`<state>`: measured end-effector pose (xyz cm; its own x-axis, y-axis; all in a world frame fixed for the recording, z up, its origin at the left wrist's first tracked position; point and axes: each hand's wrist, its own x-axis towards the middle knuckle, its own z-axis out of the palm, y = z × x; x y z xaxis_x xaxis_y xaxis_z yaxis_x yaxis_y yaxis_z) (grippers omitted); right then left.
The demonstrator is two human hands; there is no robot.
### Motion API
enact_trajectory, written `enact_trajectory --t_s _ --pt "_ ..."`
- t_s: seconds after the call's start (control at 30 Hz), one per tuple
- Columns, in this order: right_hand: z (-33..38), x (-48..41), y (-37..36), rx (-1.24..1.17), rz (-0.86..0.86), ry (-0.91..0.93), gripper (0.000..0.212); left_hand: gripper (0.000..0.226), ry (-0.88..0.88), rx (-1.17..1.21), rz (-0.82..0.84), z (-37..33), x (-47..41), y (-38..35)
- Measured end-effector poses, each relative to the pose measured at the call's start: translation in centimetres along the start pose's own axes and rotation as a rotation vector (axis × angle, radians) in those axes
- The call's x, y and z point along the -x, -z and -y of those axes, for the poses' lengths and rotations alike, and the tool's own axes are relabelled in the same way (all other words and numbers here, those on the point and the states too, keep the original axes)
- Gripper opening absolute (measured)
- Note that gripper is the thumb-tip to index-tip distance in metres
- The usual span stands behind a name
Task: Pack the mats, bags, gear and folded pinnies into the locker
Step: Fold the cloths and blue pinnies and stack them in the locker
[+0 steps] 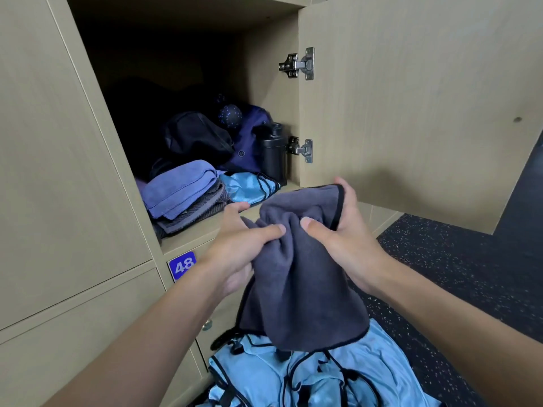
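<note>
Vertically hanging grey towel [296, 283], top bunched between left hand [238, 248], right hand [343, 233]

Only two hands and arms in shot, left hand [235, 248] and right hand [343, 233], both bare. Back from the fingers [348, 198], the wrists [379, 259] and forearms [141, 336] are bare too, right to the bottom edge where the frame cuts them off. Nails are short and plain; clearest at the tips of the thumbs [264, 234]. Fingers are slim, with smooth knuckles. The forearms look lean and smooth, getting wider the further they run from the fingers.
</note>
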<state>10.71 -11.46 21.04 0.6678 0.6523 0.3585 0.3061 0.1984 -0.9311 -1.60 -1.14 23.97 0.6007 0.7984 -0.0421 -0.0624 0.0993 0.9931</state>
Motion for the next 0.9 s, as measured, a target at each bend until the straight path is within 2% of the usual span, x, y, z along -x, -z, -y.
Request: enact_trajectory --t_s 0.07,0.13,0.23,0.3,0.37,0.47,0.53,0.6,0.67,0.7,0.77,0.8,0.9 --pt "0.2 0.4 -0.2 0.064 0.15 0.032 0.083 0.069 -0.04 -0.005 0.009 -0.1 0.1 -0.2" --pt "0.0 0.1 -0.1 0.143 0.21 0.077 0.094 0.067 -0.094 -0.016 -0.003 -0.4 0.2 -0.2" --pt "0.0 -0.7 -0.5 0.174 0.1 0.175 0.072 0.074 -0.146 -0.119 0.034 -0.1 0.4 -0.2" --pt "0.4 -0.6 -0.5 0.044 -0.032 0.033 0.072 0.088 -0.112 -0.165 0.105 0.9 1.0 -0.5" --pt "0.4 -0.9 0.0 -0.066 -0.149 -0.14 0.064 0.099 -0.115 -0.173 0.193 2.1 1.3 -0.7" --pt "-0.1 -1.8 1.0 -0.177 -0.178 -0.338 0.06 0.099 -0.212 -0.121 0.233 2.6 1.0 -0.2" --pt "0.5 -1.7 1.4 -0.215 -0.101 -0.425 0.061 0.085 -0.27 -0.095 0.113 1.9 0.6 0.0" --pt "0.9 -1.2 1.7 -0.203 -0.019 -0.441 0.051 0.059 -0.296 -0.072 -0.067 1.3 0.0 0.4" --pt "1.0 -1.0 2.1 -0.201 -0.009 -0.407 0.07 0.031 -0.25 -0.045 -0.201 1.0 -0.7 1.1" --pt "0.9 -1.0 2.3 -0.202 -0.028 -0.379 0.079 0.019 -0.206 -0.038 -0.228 0.7 -0.9 1.5" --pt "0.8 -1.1 2.5 -0.23 -0.065 -0.342 0.081 0.009 -0.106 0.001 -0.187 0.1 -1.2 1.9" --pt "1.1 -1.0 2.6 -0.249 -0.066 -0.342 0.078 0.015 -0.062 0.03 -0.138 -0.3 -1.2 2.1" --pt "1.5 -0.9 3.1 -0.23 0.035 -0.349 0.072 0.056 -0.026 0.033 0.017 -0.9 -1.3 3.1"
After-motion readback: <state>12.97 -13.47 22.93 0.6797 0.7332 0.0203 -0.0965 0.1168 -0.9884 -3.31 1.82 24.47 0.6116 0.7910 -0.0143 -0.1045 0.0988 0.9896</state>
